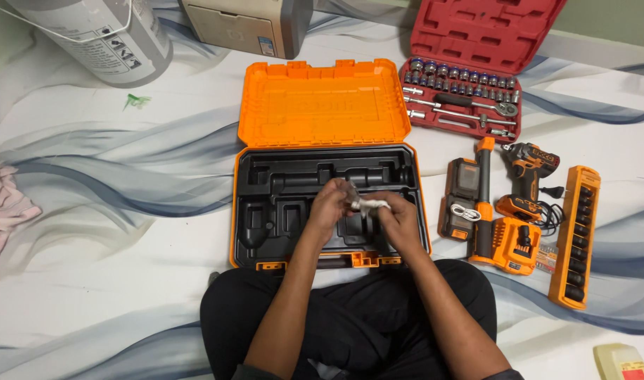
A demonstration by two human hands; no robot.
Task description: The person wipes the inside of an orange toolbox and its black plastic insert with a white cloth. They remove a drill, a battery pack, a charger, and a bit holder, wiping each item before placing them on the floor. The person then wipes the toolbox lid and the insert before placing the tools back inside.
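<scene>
An orange tool case [326, 105] lies open in front of me, its black moulded tray [294, 190] bare of tools. Over the tray's middle, my left hand [330, 205] and my right hand [399, 219] meet around a small crumpled white cloth [367, 205]. Both hands pinch it between their fingers. My dark-trousered legs sit just below the case.
Right of the case lie an orange cordless driver [529, 172], a battery charger [508, 246], a battery pack [462, 197] and an orange socket rail [576, 236]. A red socket set [462, 95] stands open behind. A grey bucket [100, 35] and a pink cloth [2, 207] are at left.
</scene>
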